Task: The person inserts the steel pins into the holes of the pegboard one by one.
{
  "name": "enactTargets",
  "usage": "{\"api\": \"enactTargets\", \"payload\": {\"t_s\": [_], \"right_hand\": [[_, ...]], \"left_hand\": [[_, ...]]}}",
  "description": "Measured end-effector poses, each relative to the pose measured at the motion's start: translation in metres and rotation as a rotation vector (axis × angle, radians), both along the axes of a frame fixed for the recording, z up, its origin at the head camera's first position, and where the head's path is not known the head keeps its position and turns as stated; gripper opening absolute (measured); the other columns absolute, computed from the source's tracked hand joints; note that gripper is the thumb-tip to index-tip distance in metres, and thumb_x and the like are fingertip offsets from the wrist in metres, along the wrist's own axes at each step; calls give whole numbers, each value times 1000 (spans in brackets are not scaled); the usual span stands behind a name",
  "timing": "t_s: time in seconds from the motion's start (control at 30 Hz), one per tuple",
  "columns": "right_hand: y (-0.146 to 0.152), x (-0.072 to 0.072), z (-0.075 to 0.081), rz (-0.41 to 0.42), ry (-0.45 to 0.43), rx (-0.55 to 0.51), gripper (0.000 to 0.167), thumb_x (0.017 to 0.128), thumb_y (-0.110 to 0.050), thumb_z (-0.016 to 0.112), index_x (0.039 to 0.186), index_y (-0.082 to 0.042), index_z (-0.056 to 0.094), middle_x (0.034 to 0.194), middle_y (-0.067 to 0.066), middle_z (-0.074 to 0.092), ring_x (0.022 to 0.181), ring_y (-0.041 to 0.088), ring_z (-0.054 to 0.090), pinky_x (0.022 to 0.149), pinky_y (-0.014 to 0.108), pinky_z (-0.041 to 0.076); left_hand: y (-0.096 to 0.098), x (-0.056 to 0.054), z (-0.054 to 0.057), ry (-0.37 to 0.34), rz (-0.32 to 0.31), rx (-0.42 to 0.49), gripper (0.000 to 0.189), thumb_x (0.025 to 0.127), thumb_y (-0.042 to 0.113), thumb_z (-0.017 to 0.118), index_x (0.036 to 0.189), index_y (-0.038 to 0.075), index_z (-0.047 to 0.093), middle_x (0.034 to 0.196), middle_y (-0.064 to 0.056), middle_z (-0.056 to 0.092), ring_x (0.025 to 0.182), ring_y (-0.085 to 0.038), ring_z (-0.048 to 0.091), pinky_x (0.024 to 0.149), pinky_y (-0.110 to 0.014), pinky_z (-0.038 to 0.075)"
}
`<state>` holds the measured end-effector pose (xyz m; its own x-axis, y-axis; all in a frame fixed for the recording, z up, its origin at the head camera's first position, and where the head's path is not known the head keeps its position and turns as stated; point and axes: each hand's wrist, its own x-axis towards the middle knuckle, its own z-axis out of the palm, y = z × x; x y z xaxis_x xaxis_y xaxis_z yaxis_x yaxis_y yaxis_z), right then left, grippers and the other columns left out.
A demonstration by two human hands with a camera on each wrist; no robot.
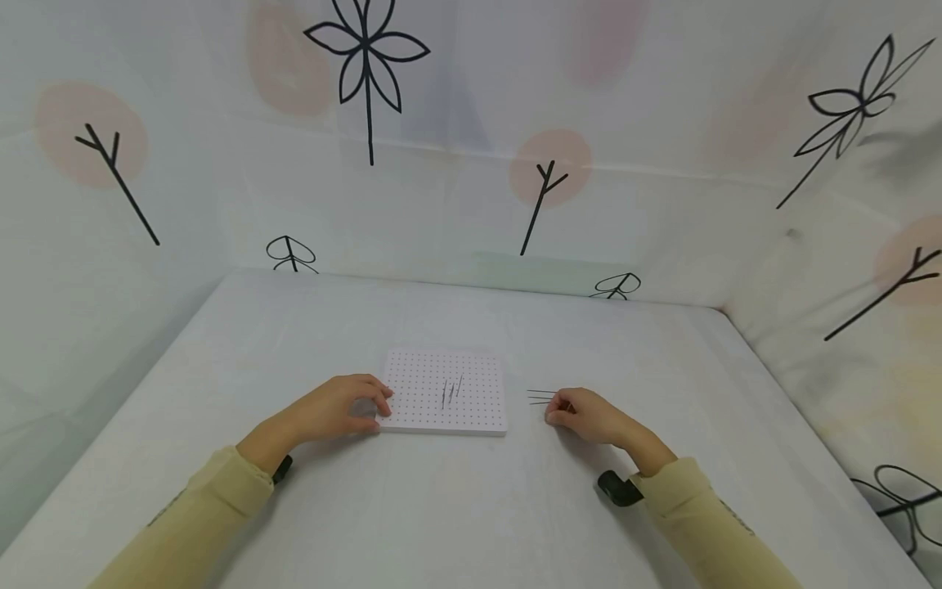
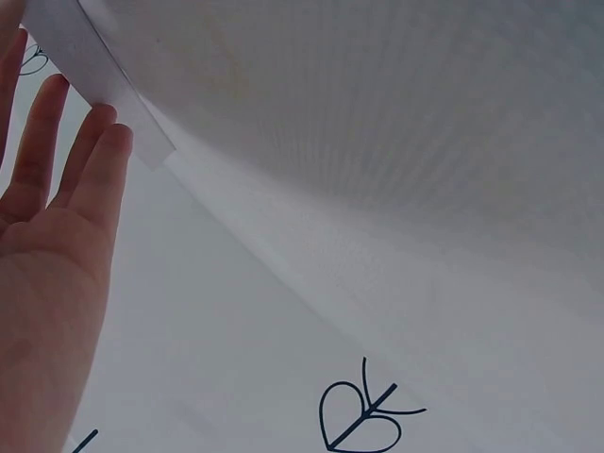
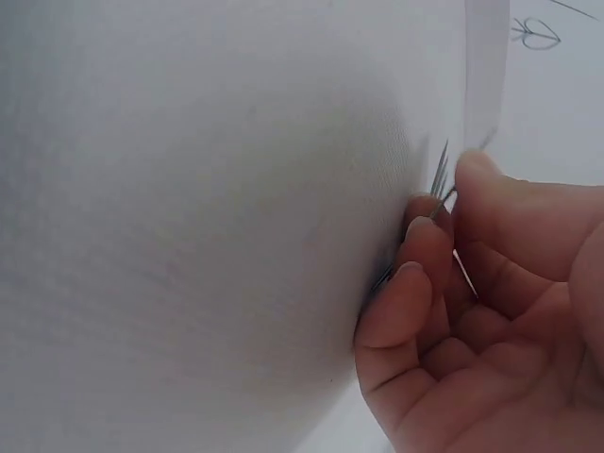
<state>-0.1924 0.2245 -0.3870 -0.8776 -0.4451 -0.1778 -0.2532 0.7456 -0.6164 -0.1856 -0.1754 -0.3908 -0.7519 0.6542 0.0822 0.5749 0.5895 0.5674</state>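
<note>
A white board [image 1: 478, 417] with a grid of small holes lies on the table, with several thin dark pins [image 1: 452, 393] standing near its middle. My left hand [image 1: 334, 406] is at its left edge, fingertips and thumb touching the edge and front corner. In the left wrist view, the fingers [image 2: 102, 170] reach fairly straight to the board's side [image 2: 123, 113]. To the right of the board, my right hand [image 1: 589, 415] is low over the table and pinches a thin metal pin [image 3: 447, 200] between thumb and finger. Several more pins [image 1: 540, 391] stick out leftward beside its fingertips.
A white cloth covers the table [image 1: 441, 515]. Behind and at both sides hang pale curtains [image 1: 441, 213] printed with black plants and pink spots. A black wrist device [image 1: 618, 489] sits at the right cuff.
</note>
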Motion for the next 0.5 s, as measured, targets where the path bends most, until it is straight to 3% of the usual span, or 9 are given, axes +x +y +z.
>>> {"api": "enactTargets", "payload": {"t_s": [0.2, 0.5], "right_hand": [[2, -1, -1, -36, 59, -45, 5, 92, -9, 57, 91, -5, 54, 83, 1, 54, 73, 15, 48, 62, 27, 43], [-3, -1, 0, -68, 43, -136, 11, 89, -3, 59, 100, -4, 56, 79, 4, 55, 63, 17, 53, 56, 27, 46]], "left_hand": [[0, 0, 1, 1, 2, -11, 17, 78, 10, 75, 89, 19, 67, 116, -3, 60, 112, -26, 53, 95, -45, 40], [1, 1, 2, -8, 4, -5, 17, 78, 9, 75, 89, 18, 67, 116, -4, 60, 113, -27, 53, 96, -46, 40]]}}
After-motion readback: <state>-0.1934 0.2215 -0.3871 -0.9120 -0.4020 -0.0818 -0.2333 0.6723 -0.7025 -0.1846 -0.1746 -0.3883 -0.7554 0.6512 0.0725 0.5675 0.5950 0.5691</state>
